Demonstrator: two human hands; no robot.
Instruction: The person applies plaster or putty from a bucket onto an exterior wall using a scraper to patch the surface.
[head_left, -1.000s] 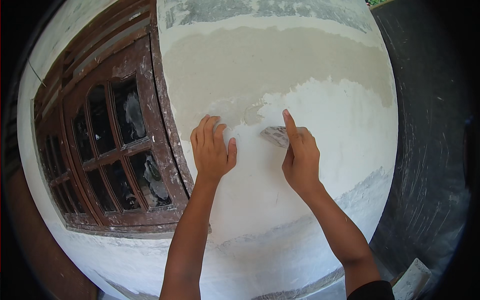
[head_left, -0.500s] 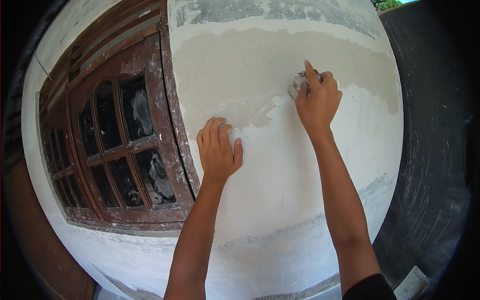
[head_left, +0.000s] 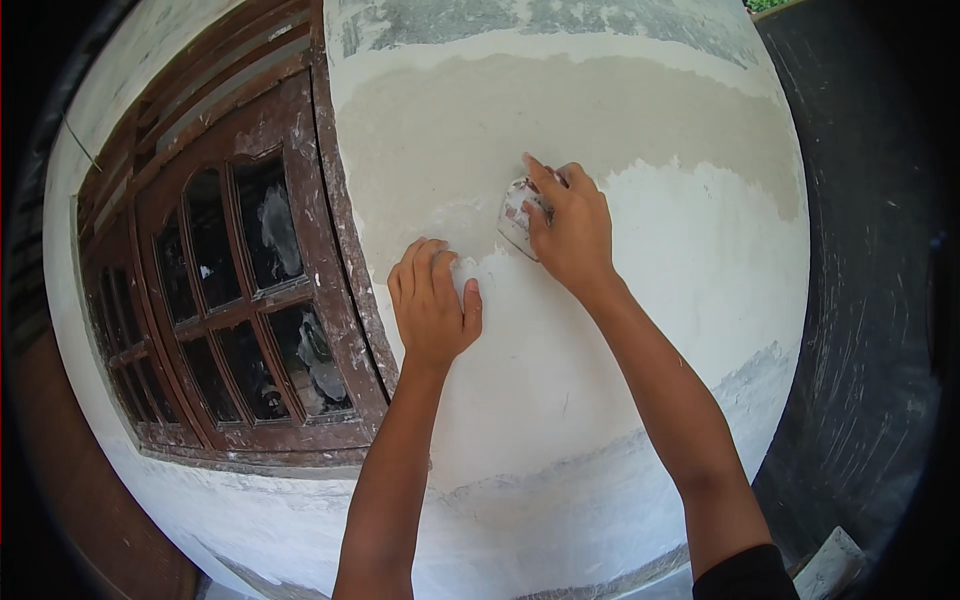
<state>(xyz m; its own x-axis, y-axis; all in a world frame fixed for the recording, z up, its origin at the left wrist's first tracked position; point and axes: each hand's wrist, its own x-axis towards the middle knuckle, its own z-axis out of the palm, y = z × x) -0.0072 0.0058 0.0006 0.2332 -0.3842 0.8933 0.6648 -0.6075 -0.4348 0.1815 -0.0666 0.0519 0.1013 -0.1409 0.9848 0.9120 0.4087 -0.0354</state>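
Note:
In my right hand [head_left: 575,225] is a small, flat scraper [head_left: 515,218], pale with putty and patched with brown. Its face lies against the wall [head_left: 560,370], at the lower edge of a damp beige-grey band of putty [head_left: 480,120]. One finger stretches along the scraper while the others wrap round its back. My left hand [head_left: 433,305] is beside the window frame, fingers apart and loosely bent, with no tool in it. Its fingertips are at the wall surface near the band's lower left; whether they press on it I cannot tell.
On the left is a brown wooden window [head_left: 225,290] with dark panes and white smears. A dark sheet [head_left: 860,250] with pale scratches hangs at the right. A whitish board-like piece [head_left: 830,567] stands at the lower right. Rough grey plaster [head_left: 540,20] crosses the wall's top.
My right hand and the scraper have moved left and a little down across the wall, closer to my left hand. The patch under the scraper's path looks smoother. My left hand has hardly moved.

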